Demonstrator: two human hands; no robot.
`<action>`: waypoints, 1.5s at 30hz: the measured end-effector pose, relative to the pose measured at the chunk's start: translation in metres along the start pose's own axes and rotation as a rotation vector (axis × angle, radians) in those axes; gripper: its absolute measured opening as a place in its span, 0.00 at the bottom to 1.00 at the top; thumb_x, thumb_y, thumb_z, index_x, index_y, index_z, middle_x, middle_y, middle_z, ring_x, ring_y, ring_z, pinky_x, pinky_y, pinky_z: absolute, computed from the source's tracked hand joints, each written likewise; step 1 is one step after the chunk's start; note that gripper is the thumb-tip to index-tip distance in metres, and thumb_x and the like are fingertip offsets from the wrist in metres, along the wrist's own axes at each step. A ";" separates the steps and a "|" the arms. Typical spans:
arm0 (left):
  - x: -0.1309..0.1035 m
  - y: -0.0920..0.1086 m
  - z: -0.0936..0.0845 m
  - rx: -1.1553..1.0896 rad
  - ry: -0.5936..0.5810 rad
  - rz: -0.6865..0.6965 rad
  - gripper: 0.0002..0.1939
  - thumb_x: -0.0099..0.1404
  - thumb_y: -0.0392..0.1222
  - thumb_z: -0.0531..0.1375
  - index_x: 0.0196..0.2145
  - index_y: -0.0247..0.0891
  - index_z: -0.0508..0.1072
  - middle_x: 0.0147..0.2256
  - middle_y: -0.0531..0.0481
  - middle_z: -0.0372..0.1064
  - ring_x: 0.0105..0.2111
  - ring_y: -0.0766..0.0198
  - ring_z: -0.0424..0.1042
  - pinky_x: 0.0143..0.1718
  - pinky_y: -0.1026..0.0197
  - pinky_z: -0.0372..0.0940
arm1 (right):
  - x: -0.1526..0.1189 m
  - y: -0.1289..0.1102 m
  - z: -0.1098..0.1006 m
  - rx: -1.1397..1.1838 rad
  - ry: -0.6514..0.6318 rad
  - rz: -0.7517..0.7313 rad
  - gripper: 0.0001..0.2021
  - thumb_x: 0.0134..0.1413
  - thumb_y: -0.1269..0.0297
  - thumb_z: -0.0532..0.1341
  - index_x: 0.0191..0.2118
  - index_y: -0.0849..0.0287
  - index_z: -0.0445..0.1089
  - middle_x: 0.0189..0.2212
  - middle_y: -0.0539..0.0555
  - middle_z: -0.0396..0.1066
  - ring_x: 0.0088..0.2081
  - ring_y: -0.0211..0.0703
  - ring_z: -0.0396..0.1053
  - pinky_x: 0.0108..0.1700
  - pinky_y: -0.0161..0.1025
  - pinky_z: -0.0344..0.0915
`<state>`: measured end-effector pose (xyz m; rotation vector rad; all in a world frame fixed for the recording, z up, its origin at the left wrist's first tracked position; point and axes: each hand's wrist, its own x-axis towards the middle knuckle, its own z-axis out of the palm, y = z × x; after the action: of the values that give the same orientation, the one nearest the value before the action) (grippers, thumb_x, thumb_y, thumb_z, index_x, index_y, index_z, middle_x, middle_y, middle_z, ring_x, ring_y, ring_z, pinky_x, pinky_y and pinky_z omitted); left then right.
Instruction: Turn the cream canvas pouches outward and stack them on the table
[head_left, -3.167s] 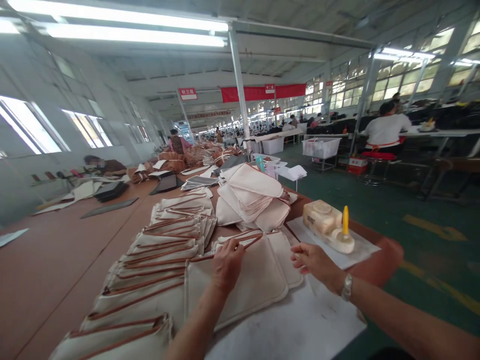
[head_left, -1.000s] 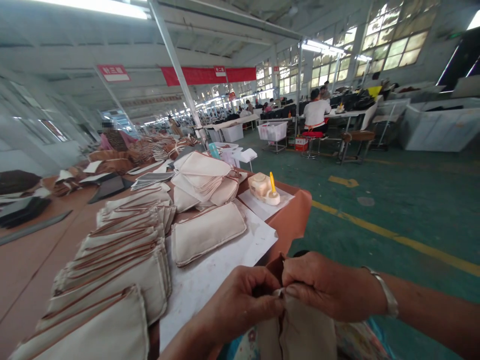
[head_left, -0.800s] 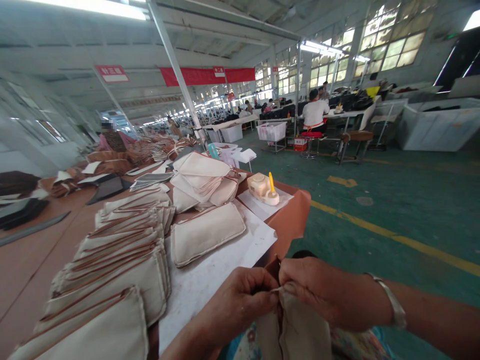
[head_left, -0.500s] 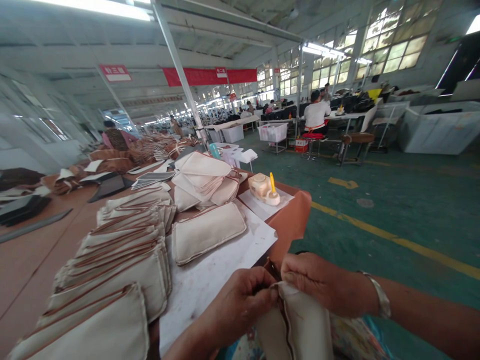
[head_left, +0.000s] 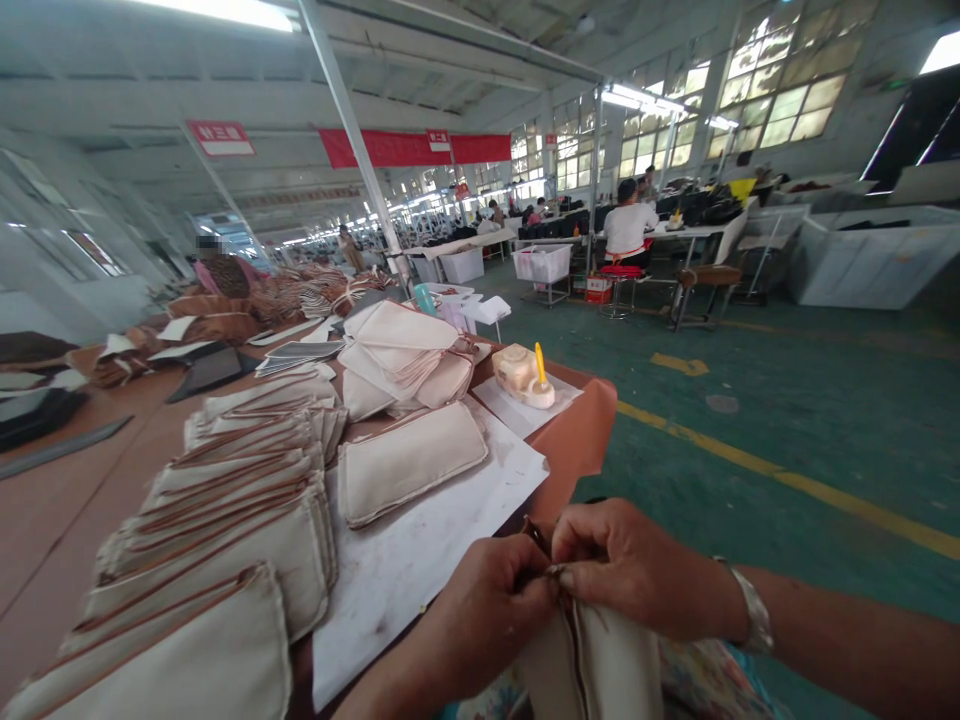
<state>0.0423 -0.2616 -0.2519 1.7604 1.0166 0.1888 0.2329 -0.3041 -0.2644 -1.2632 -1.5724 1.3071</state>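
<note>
A cream pouch with a dark seam down its middle stands on end over my lap, its top edge pinched between both hands. My left hand is closed on the left side of that edge, thumb and forefinger together. My right hand, with a bracelet at the wrist, grips the edge just beside it, fingers curled. The fingertips of the two hands nearly meet at the seam, and they hide the very top. A similar cream pouch lies flat on white paper on the table.
Left of the paper runs a long row of overlapping cream pouches. Loose cream pieces are heaped behind. At the table corner sits a glue container with a yellow-handled brush. A person in white sits farther off.
My right hand has shifted slightly left and its fingers have rearranged at the pouch's top edge. Both hands still pinch the pouch. The whole view has shifted a little.
</note>
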 end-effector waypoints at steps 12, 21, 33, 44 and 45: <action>-0.012 -0.005 0.010 -0.598 -0.096 -0.068 0.18 0.63 0.51 0.57 0.24 0.33 0.69 0.23 0.52 0.58 0.23 0.68 0.53 0.24 0.64 0.49 | -0.012 0.001 -0.007 0.026 -0.097 -0.690 0.05 0.60 0.74 0.57 0.37 0.60 0.70 0.34 0.53 0.69 0.36 0.34 0.67 0.39 0.31 0.63; -0.013 -0.006 0.014 -0.484 -0.182 -0.092 0.23 0.59 0.57 0.65 0.30 0.31 0.70 0.23 0.54 0.57 0.22 0.72 0.51 0.23 0.65 0.43 | -0.021 0.022 -0.016 -0.348 -0.120 -0.833 0.04 0.57 0.71 0.56 0.38 0.58 0.66 0.29 0.51 0.65 0.30 0.36 0.60 0.31 0.35 0.55; -0.016 0.020 0.007 -0.179 -0.094 0.114 0.06 0.59 0.37 0.59 0.27 0.32 0.71 0.21 0.55 0.57 0.22 0.71 0.51 0.22 0.67 0.46 | -0.014 -0.008 -0.038 -0.145 -0.403 -0.230 0.21 0.66 0.51 0.52 0.29 0.63 0.66 0.24 0.47 0.60 0.27 0.32 0.56 0.31 0.31 0.54; -0.013 0.007 0.014 -0.369 -0.108 0.115 0.19 0.60 0.54 0.64 0.26 0.34 0.67 0.20 0.56 0.55 0.20 0.72 0.49 0.20 0.66 0.44 | -0.014 0.000 -0.036 -0.352 -0.268 -0.538 0.16 0.68 0.58 0.47 0.34 0.61 0.65 0.31 0.52 0.65 0.31 0.35 0.60 0.35 0.33 0.57; -0.013 0.008 0.014 -0.336 -0.104 0.125 0.19 0.61 0.53 0.63 0.27 0.34 0.67 0.21 0.56 0.55 0.21 0.72 0.49 0.21 0.67 0.45 | -0.013 -0.003 -0.038 -0.291 -0.318 -0.496 0.16 0.68 0.58 0.47 0.36 0.61 0.65 0.33 0.52 0.65 0.33 0.36 0.61 0.36 0.33 0.59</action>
<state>0.0465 -0.2814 -0.2471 1.5096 0.7516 0.3246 0.2711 -0.3069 -0.2525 -0.7637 -2.1925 1.0136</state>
